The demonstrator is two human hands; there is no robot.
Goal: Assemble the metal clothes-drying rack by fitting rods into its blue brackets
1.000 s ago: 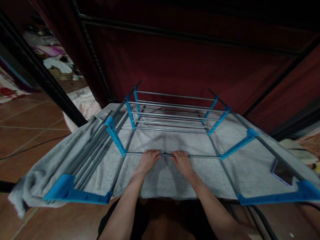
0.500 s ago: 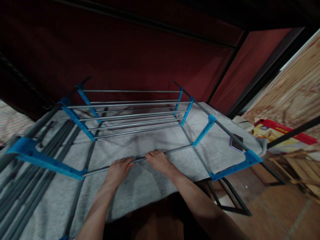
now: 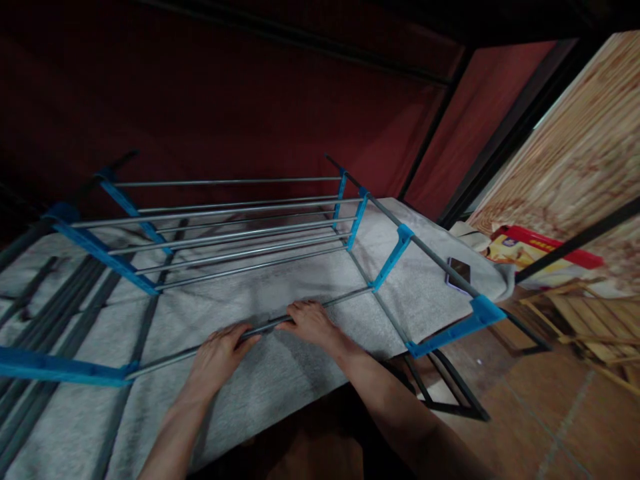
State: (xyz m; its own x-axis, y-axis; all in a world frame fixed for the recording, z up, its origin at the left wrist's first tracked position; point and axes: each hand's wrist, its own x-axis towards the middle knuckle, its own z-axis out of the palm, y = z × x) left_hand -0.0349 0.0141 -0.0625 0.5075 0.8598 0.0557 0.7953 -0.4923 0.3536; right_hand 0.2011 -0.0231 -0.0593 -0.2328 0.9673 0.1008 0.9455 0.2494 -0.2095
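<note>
A rack frame of grey metal tubes with blue plastic brackets (image 3: 393, 258) lies on a grey cloth-covered surface (image 3: 295, 393). Its near crossbar, a thin metal tube (image 3: 264, 327), runs between two brackets. My left hand (image 3: 220, 353) is closed round this tube left of its middle. Just to the right, my right hand (image 3: 311, 321) grips the same tube, with a short stretch of it showing between the hands. Farther back, several parallel tubes (image 3: 250, 252) join the other blue brackets (image 3: 107, 250).
Loose grey tubes (image 3: 65, 313) lie at the left. A phone (image 3: 458, 275) rests on the cloth at the right. Beyond are a red and yellow box (image 3: 535, 250) and a wooden slatted piece (image 3: 590, 327) near the tiled floor. Dark red panels (image 3: 240, 100) stand behind the rack.
The camera view has shifted, so the scene sits farther left. My hands are slightly farther apart on the tube, showing more of it between them. Both keep hold.
</note>
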